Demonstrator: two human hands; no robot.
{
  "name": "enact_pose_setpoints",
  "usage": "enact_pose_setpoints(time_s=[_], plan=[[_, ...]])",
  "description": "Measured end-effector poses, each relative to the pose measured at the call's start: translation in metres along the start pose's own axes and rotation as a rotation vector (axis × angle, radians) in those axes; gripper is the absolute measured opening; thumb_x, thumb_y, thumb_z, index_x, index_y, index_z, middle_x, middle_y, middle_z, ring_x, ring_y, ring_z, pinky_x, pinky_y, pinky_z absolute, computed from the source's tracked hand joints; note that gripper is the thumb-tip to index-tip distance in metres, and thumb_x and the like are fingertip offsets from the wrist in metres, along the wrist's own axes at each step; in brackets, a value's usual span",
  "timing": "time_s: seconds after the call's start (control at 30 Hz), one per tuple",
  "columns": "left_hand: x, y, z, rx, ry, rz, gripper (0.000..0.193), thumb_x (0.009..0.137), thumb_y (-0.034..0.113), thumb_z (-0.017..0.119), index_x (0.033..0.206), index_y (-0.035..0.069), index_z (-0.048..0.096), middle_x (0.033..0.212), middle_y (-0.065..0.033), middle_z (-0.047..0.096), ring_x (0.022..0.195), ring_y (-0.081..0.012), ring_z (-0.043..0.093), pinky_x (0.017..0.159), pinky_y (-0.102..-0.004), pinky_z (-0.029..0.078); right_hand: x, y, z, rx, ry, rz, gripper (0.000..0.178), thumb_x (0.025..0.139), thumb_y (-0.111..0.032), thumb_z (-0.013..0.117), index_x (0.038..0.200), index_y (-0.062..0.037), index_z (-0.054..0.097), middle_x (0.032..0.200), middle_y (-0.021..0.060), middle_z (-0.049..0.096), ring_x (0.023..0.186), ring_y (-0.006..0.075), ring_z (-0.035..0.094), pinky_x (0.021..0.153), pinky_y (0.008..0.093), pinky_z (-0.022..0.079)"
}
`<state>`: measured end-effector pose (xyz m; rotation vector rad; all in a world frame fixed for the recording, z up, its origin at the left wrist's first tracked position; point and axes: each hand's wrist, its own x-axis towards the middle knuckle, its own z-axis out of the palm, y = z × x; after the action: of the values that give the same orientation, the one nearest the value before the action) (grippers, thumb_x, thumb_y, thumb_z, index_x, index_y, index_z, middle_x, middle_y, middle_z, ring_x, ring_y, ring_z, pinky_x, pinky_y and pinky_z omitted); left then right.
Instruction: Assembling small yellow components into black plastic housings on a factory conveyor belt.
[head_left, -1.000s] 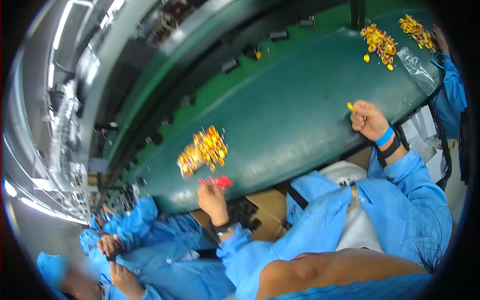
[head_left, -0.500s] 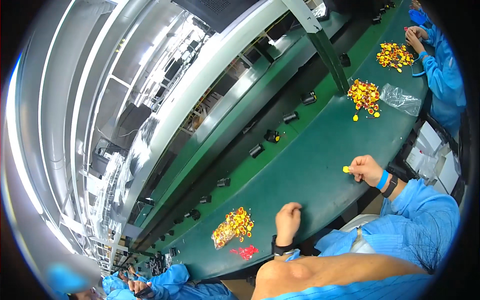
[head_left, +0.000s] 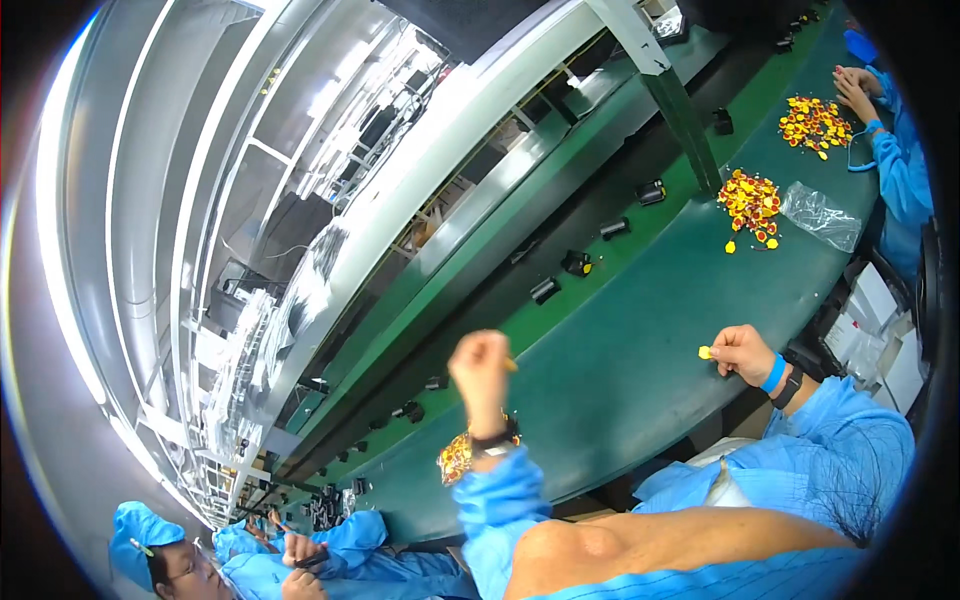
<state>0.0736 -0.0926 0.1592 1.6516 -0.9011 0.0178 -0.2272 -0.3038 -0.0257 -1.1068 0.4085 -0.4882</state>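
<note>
Right hand [head_left: 744,356]: fingers closed in a pinch, gripping one small yellow piece [head_left: 706,352] by its edge, over the near side of the green surface [head_left: 610,390]. Blue wristband [head_left: 774,374] behind it.

Left hand [head_left: 480,372]: raised toward the far side, fingers curled, blurred. A small yellow-orange bit shows beside the fingers; whether it is gripped, cannot tell.

Loose stock: three piles of small yellow-and-red pieces on the surface. Near pile [head_left: 456,459], partly hidden behind the left wrist and sleeve; middle pile [head_left: 748,200], with a few pieces strayed from its lower edge; far pile [head_left: 815,124], farthest along. Clear plastic bag [head_left: 820,216], flat, just beside the middle pile.

Far side: black parts [head_left: 544,290] spaced in a row along a bright green strip [head_left: 628,250]. One black part [head_left: 576,262] shows yellow at its side; whether attached, cannot tell. No yellow is discernible on its closest neighbours.

Progress, as judged: partway; one piece in hand, many lying loose.

Outlying: co-worker's hands [head_left: 854,92] beside the far pile; second co-worker's hands [head_left: 300,549] at lower left, with a dark object.
</note>
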Motion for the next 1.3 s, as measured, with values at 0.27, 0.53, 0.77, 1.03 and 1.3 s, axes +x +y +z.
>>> enact_pose_setpoints(time_s=[0.27, 0.53, 0.77, 1.03, 1.3], plan=[[0.215, 0.073, -0.047, 0.470, 0.423, 0.399, 0.015, 0.082, 0.010, 0.064, 0.092, -0.001, 0.065, 0.077, -0.0079, 0.067, 0.068, -0.0148, 0.062, 0.065, -0.0280, 0.049, -0.008, 0.005, -0.013, 0.062, 0.048, 0.015, 0.013, 0.083, -0.013, 0.066, 0.076, -0.0034, 0.061, 0.061, 0.0013, 0.057, 0.051, 0.0084, 0.055, 0.047, 0.0208, 0.038], [0.292, 0.072, -0.083, 1.085, 0.308, 0.214, 0.038, 0.073, 0.025, 0.069, 0.107, 0.009, 0.067, 0.101, -0.0153, 0.068, 0.098, -0.0288, 0.064, 0.087, -0.0354, 0.047, 0.002, -0.015, 0.003, -0.050, -0.076, 0.004, 0.010, 0.085, -0.011, 0.064, 0.079, -0.0031, 0.062, 0.065, 0.0035, 0.063, 0.055, 0.0080, 0.058, 0.051, 0.0199, 0.041], [0.328, 0.067, -0.092, 1.087, 0.088, 0.060, 0.029, 0.072, 0.027, 0.068, 0.095, 0.008, 0.071, 0.091, -0.0137, 0.070, 0.090, -0.0266, 0.066, 0.082, -0.0344, 0.049, 0.008, -0.008, -0.001, 0.006, -0.096, 0.013, 0.011, 0.085, -0.009, 0.064, 0.078, -0.0006, 0.062, 0.069, 0.0101, 0.066, 0.058, 0.0118, 0.060, 0.053, 0.0225, 0.045], [0.337, 0.056, -0.085, 1.252, 0.222, 0.373, 0.012, 0.070, 0.016, 0.064, 0.076, 0.007, 0.070, 0.080, -0.0170, 0.067, 0.077, -0.0313, 0.065, 0.071, -0.0373, 0.050, 0.007, -0.015, 0.002, -0.070, -0.090, 0.048, 0.009, 0.084, -0.008, 0.062, 0.078, -0.0014, 0.062, 0.070, 0.0098, 0.066, 0.059, 0.0109, 0.061, 0.053, 0.0213, 0.045], [0.290, 0.067, -0.094, 0.817, 0.697, 0.650, 0.013, 0.080, 0.018, 0.063, 0.079, 0.006, 0.067, 0.070, -0.0078, 0.066, 0.064, -0.0212, 0.062, 0.061, -0.0329, 0.047, 0.022, 0.007, -0.003, -0.026, -0.091, -0.018, 0.011, 0.084, -0.005, 0.058, 0.074, -0.0026, 0.057, 0.062, 0.0043, 0.057, 0.058, 0.0121, 0.058, 0.054, 0.0231, 0.045]])
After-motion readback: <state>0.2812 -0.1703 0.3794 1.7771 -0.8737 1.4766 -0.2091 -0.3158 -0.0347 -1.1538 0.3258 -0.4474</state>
